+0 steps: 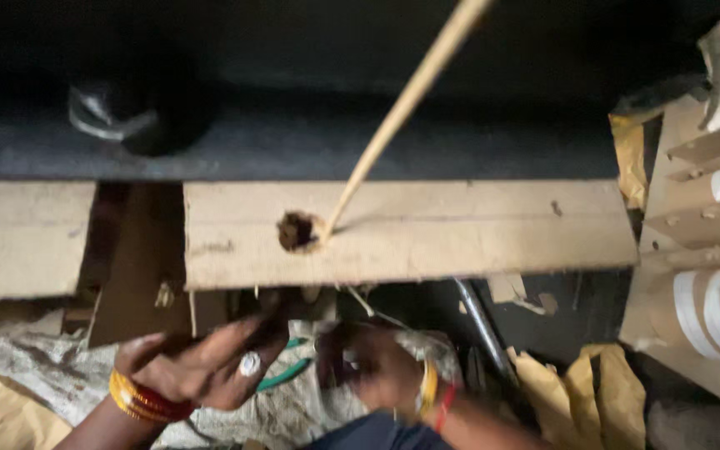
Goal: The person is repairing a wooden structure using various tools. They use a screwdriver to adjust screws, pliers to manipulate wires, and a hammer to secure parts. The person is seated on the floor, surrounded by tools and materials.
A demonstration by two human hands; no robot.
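A thin pale cord (402,108) runs from the top of the view down into a round hole (297,231) in a wooden plank (460,233). My left hand (202,362), with a ring and red and yellow bangles, sits just below the plank's near edge with its fingers curled; what it holds is blurred. Beside it my right hand (377,367), with bangles at the wrist, has its fingers bunched under the plank and is blurred too. A green strip (281,375) shows between the two hands, over a grey woven sack (68,375).
A second plank (18,237) lies at the left with a gap between. A dark ledge (335,142) with a shiny round object (110,112) runs behind. Stacked cardboard (710,208) fills the right. A metal rod (481,325) and yellow-brown paper (585,383) lie at lower right.
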